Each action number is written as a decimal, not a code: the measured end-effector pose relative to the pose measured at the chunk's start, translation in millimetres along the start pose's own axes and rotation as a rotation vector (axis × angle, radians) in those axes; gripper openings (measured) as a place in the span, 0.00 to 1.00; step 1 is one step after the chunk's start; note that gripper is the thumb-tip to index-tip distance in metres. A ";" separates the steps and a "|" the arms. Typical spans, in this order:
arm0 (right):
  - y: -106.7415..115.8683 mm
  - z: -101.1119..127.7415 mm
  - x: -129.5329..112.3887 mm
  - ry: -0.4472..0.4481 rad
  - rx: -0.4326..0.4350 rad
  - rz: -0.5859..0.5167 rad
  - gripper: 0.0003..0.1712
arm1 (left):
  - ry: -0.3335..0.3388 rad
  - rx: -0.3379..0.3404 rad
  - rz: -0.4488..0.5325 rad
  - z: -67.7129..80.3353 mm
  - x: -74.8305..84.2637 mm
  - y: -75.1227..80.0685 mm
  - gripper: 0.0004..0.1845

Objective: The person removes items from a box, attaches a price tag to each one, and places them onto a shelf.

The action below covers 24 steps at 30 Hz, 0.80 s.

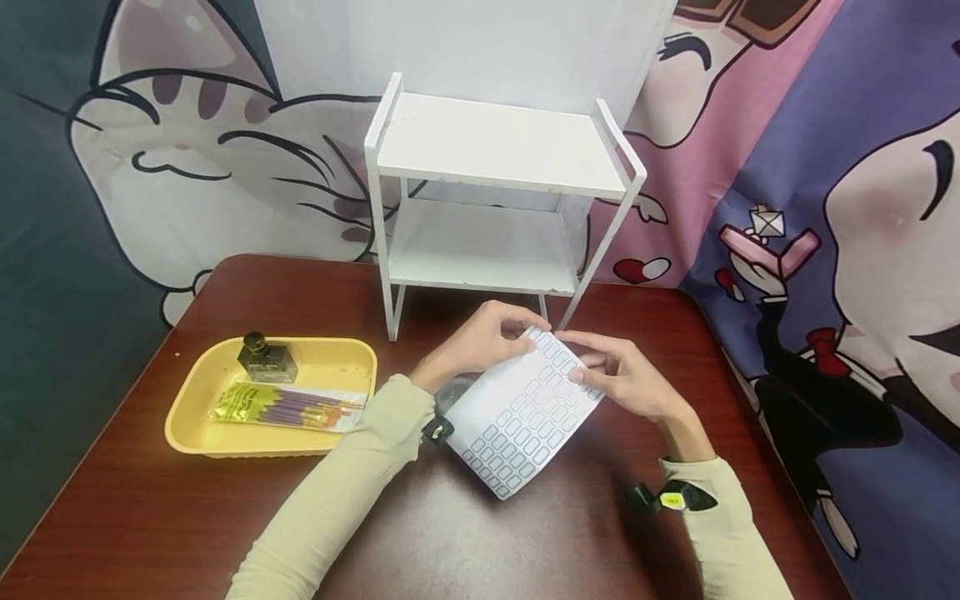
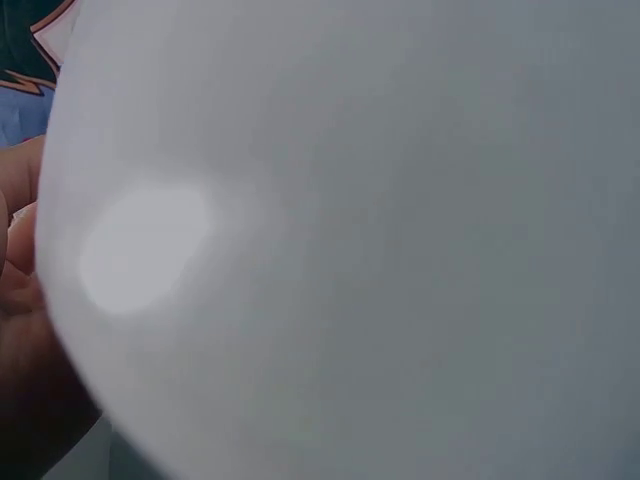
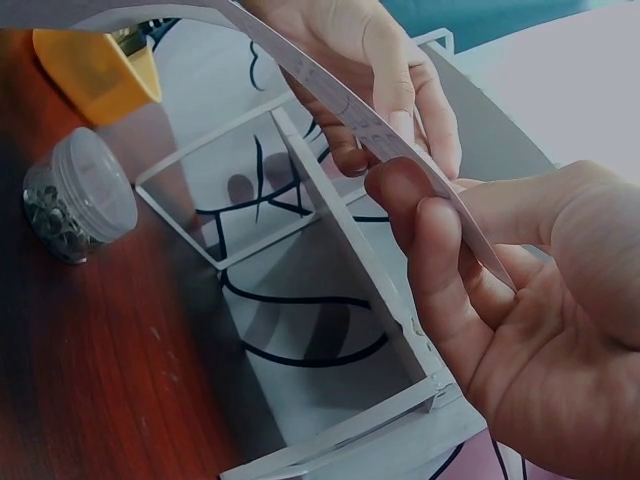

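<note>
Both hands hold a white sheet of blue-bordered label stickers (image 1: 517, 421) above the dark wooden table (image 1: 525, 533). My left hand (image 1: 491, 333) pinches the sheet's far left corner. My right hand (image 1: 600, 367) pinches the far right edge, thumb on top. In the right wrist view the sheet (image 3: 340, 95) shows edge-on and bent, with the right hand's (image 3: 500, 300) fingers under it and the left hand (image 3: 380, 70) behind. The sheet's blank back (image 2: 350, 240) fills the left wrist view, with a bit of the left hand (image 2: 20, 300) at the edge.
A white two-tier shelf (image 1: 495, 200) stands just beyond the hands. A yellow tray (image 1: 337, 358) at the left holds a dark ink bottle (image 1: 264, 357) and a pack of brushes (image 1: 288, 406). A small clear lidded jar (image 3: 75, 195) sits under the sheet. A cartoon cloth hangs behind.
</note>
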State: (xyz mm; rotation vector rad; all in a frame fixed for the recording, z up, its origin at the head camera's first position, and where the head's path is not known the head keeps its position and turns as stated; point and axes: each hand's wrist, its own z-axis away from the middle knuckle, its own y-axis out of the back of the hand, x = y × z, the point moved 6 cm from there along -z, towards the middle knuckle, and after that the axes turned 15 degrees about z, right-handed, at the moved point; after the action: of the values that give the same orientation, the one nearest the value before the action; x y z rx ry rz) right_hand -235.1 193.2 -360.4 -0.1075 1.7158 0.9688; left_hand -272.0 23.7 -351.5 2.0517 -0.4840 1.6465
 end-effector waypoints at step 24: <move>-2.2 -3.3 -0.2 -0.017 0.023 0.028 0.28 | 0.001 -0.021 -0.035 -3.0 -2.1 -1.3 0.15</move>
State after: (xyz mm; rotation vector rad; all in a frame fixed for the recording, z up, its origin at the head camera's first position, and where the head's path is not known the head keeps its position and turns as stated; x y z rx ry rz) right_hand -236.4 189.6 -361.2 -0.0597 1.7166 0.9679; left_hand -274.2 26.5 -353.1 2.0335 -0.4600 1.6151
